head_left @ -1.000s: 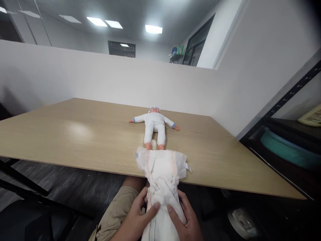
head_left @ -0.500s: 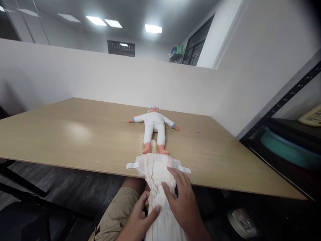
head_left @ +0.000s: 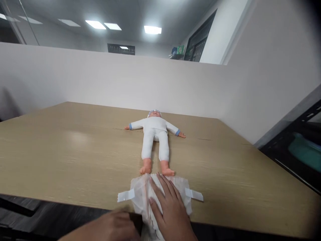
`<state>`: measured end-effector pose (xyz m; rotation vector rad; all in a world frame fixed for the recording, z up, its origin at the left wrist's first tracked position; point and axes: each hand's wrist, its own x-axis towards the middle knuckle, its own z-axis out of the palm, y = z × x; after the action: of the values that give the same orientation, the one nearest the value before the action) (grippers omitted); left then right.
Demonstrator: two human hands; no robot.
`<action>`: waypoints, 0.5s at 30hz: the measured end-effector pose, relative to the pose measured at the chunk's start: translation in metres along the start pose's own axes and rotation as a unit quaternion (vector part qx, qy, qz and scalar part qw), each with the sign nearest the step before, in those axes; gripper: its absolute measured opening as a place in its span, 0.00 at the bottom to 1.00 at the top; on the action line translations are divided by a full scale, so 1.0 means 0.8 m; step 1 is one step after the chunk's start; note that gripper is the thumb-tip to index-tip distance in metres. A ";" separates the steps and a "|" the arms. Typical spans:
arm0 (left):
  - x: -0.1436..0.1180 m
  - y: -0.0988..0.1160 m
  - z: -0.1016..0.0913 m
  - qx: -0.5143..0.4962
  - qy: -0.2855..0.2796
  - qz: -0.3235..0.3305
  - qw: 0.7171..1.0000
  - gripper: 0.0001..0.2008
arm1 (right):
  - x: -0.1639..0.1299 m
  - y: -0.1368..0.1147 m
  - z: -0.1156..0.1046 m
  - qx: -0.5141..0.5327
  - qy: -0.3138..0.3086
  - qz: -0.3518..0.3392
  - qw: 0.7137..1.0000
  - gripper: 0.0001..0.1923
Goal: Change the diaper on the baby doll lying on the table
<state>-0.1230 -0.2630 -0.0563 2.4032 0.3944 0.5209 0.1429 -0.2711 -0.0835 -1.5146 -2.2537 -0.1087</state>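
An unfolded white diaper [head_left: 139,187] lies over the table's near edge, its two side tabs spread outward and its lower end out of frame. My right hand [head_left: 168,207] rests flat on the middle of the diaper, fingers stretched toward the far end. At the lower left, my left hand [head_left: 112,227] is beside the diaper, blurred, with its fingers hidden. Just beyond the diaper a baby doll [head_left: 155,134] in a white outfit with blue cuffs lies on its back, arms spread, bare feet toward me.
The wooden table [head_left: 75,160] meets a low white wall [head_left: 100,80] with glass above it. To the right stands a black metal shelf [head_left: 291,144] holding a teal item [head_left: 306,152]. Dark floor shows below the table's near edge.
My right hand has moved from the diaper's right edge to lie flat on its middle. My left hand has left the diaper's side and shifted left and down. The view has come closer.
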 end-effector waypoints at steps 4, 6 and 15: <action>0.067 -0.014 -0.103 0.202 0.024 -0.074 0.976 0.31 | 0.002 0.009 0.015 -0.033 0.038 -0.032 0.998 0.33; 0.103 -0.047 -0.118 0.338 0.027 -0.072 0.938 0.37 | 0.002 0.014 0.021 -0.044 0.050 -0.040 0.997 0.35; 0.207 -0.141 -0.103 0.376 -0.105 0.135 0.911 0.52 | -0.007 0.037 0.057 -0.036 0.058 -0.055 0.996 0.42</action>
<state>-0.0325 -0.0685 -0.0257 3.2556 0.1774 0.2317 0.1580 -0.2508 -0.1320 -1.3826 -2.2615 -0.3058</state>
